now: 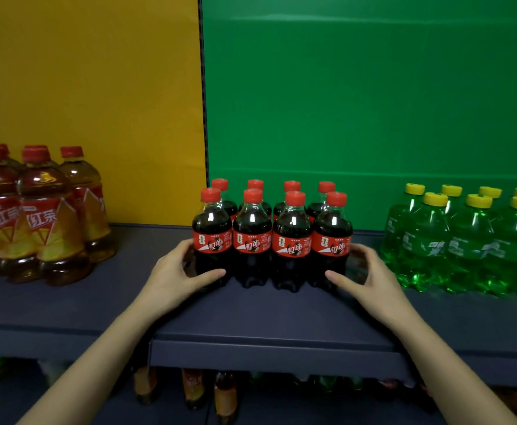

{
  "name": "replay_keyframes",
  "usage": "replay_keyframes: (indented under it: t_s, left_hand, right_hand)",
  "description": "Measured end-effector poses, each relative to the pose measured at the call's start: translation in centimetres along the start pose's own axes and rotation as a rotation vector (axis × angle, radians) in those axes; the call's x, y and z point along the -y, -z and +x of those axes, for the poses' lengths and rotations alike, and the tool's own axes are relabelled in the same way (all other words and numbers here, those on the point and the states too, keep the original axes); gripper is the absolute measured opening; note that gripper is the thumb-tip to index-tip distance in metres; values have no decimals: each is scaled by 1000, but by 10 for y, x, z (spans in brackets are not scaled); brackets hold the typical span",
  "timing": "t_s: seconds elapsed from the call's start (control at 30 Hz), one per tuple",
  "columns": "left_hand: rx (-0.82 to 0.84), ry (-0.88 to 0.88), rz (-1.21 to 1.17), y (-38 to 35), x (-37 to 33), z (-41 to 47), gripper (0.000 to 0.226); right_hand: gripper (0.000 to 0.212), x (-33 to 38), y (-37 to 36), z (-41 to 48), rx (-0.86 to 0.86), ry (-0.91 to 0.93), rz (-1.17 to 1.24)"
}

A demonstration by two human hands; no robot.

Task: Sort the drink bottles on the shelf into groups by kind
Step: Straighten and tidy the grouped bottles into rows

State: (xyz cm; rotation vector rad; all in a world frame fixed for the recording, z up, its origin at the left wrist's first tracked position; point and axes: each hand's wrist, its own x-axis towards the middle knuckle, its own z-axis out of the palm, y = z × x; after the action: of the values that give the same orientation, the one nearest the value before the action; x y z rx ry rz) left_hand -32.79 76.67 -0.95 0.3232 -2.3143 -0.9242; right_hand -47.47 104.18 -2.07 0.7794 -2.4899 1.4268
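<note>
Several dark cola bottles with red caps and red labels stand in two tight rows at the middle of the dark blue shelf. My left hand cups the left end of the block, fingers round the leftmost front bottle and thumb across its base. My right hand mirrors it at the right end, around the rightmost front bottle. Amber tea bottles with red caps are grouped at the far left. Green soda bottles with yellow caps are grouped at the right.
A yellow panel and a green panel form the back wall, meeting just left of the colas. Bare shelf separates the three groups. A lower shelf under the front edge holds more bottles, dimly seen.
</note>
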Motion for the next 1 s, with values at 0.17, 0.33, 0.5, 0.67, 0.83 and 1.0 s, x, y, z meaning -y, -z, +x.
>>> replay_keyframes:
  t_s: [0.17, 0.33, 0.5, 0.67, 0.83, 1.0]
  left_hand:
    - [-140, -95, 192, 32, 13, -35, 54]
    - [-322, -163, 487, 79, 23, -86, 34]
    - [-483, -54, 738, 126, 32, -139, 39]
    - [-542, 87, 888, 179, 54, -183, 37]
    - [-576, 144, 919, 229, 82, -219, 38]
    - [-549, 181, 888, 281, 127, -240, 22]
  right_hand:
    - [28, 14, 4, -21, -246, 224, -66]
    - [25, 49, -17, -37, -23, 382, -22]
    - [22, 89, -64, -47, 156, 528, -16]
    - [24, 133, -120, -51, 259, 587, 13]
    - [27, 174, -179, -73, 341, 606, 14]
    - [27, 211, -230, -96, 364, 556, -14]
